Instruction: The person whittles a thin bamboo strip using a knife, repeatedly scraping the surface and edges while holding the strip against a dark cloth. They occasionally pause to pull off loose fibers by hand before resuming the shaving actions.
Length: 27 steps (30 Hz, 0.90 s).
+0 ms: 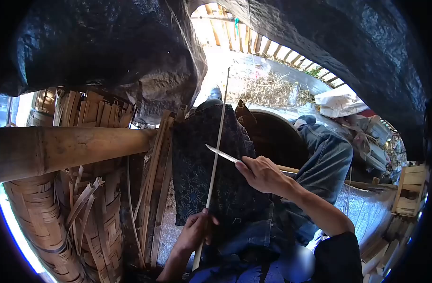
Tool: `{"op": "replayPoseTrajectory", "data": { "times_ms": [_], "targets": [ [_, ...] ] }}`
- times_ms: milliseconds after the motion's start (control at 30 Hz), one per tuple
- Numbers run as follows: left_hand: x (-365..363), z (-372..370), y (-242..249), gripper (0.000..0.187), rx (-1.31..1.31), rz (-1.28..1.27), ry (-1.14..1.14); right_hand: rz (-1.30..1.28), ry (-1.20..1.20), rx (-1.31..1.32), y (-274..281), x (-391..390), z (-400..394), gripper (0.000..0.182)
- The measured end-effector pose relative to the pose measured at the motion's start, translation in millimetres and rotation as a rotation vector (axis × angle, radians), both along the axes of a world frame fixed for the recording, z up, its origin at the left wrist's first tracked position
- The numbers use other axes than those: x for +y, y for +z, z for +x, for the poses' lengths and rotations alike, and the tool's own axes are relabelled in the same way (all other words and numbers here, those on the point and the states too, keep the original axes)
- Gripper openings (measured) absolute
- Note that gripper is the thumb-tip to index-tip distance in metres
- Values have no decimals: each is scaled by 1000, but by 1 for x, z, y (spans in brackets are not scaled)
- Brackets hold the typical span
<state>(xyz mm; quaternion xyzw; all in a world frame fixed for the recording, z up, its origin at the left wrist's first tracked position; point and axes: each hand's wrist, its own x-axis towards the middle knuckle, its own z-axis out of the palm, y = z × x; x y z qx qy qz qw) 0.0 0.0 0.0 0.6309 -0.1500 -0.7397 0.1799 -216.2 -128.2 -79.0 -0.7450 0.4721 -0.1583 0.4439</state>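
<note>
A long, thin bamboo strip (219, 137) runs upright through the view, over a dark patterned cloth (192, 179) spread across my lap. Near its lower end my left hand (195, 231) is wrapped round it, and the butt of the strip shows below the fist. My right hand (261, 174) grips a knife (225, 155), its handle hidden in the fingers. The blade points up and left and crosses the strip above my left hand, overlapping it in this view.
A thick bamboo pole (74, 148) juts in from the left above woven bamboo baskets (41, 212). Split bamboo slats (154, 203) stand beside my left leg. Dark plastic sheeting (107, 47) hangs overhead. Dry straw (268, 89) and a white sack (341, 101) lie ahead.
</note>
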Motion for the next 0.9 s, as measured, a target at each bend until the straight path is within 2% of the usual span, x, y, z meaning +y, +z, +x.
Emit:
{"op": "replayPoseTrajectory", "data": {
  "times_ms": [67,100,267,467,800,900],
  "targets": [
    [6,0,2,49,18,53,110,-31,17,-48,1,0,1,44],
    [5,-9,-13,49,74,56,111,-30,20,8,-1,-4,-14,44],
    [8,-3,-9,47,113,15,110,-124,113,43,-8,-8,-4,48],
    [6,-3,-8,47,204,19,179,-14,151,149,1,-21,4,49],
    [9,-1,-8,47,250,34,227,-22,129,145,-4,-27,10,49],
    [8,-2,-5,46,264,35,236,-58,105,158,-2,-23,13,42]
  ]
}}
